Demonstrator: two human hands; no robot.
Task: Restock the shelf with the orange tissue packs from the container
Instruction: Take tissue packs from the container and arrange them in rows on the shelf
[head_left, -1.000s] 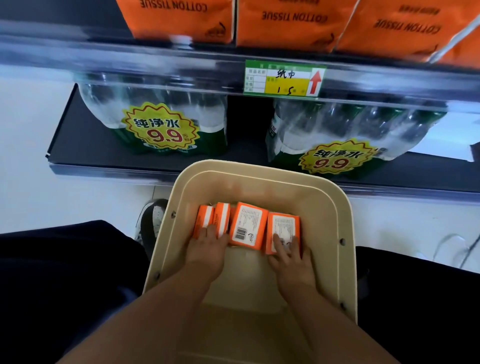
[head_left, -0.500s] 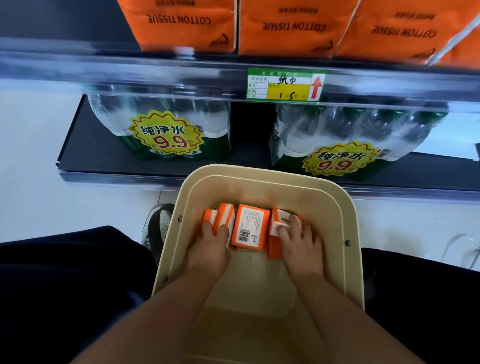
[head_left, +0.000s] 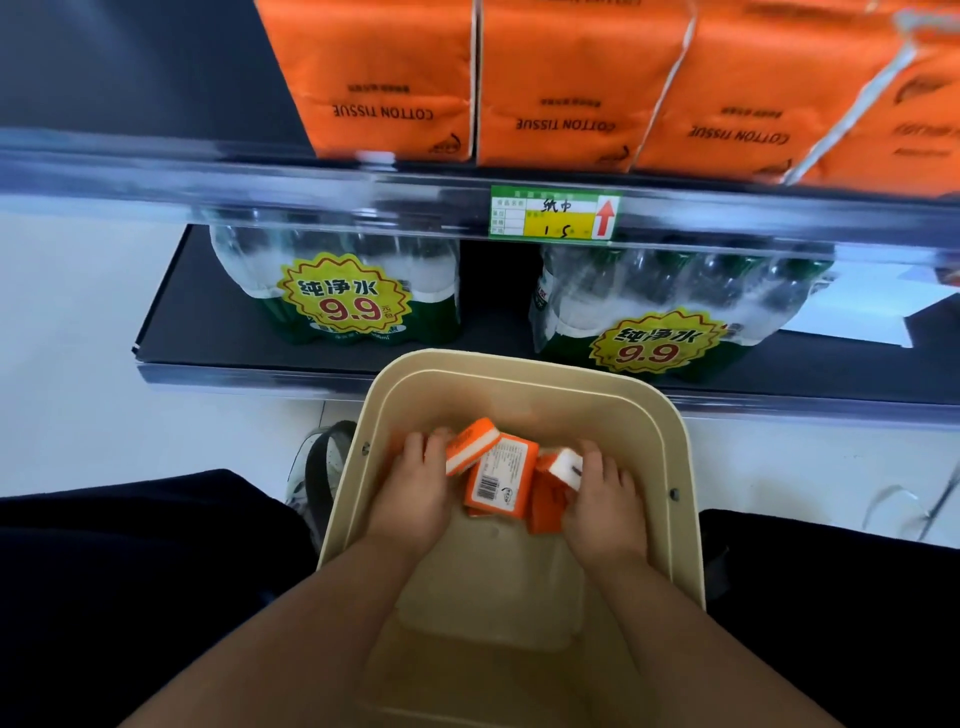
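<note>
Several small orange tissue packs lie inside a beige plastic container held low in front of me. My left hand grips one orange-and-white pack, tilted up on its edge. A pack with a white barcode label lies in the middle between my hands. My right hand curls round another pack with its white side up. More orange shows under my right hand. The shelf above carries large orange packs marked COTTON TISSUE.
A green and yellow price tag with a red arrow hangs on the shelf rail. Two shrink-wrapped bundles of water bottles stand on the bottom shelf behind the container. A shoe rests on the white floor at the left.
Both hands have closed on packs at the two ends of the row and lifted them. The packs have tilted and bunched together. The view has moved closer to the shelf.
</note>
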